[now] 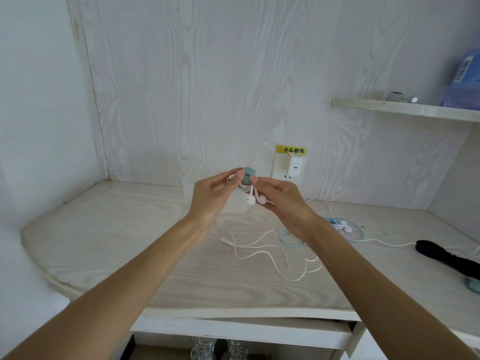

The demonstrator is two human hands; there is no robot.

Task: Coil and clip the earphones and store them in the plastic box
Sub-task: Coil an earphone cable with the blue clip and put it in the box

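Both hands are raised above the desk, holding white earphones [251, 200] coiled around the fingers. My left hand [211, 193] and my right hand [281, 201] pinch a round teal clip [248, 175] at the top of the coil. Two earbuds hang below the clip between my hands. The rest of the white cable [262, 249] trails down and loops loosely over the desk [130, 242]. A clear plastic box [189, 189] stands behind my left hand, mostly hidden.
A second earphone set with a light blue cable [345, 228] lies right of my hands. A black object [446, 258] lies at the right edge, near another teal clip [472, 284]. A white charger [294, 166] sits in the wall socket. A shelf [405, 109] is at upper right.
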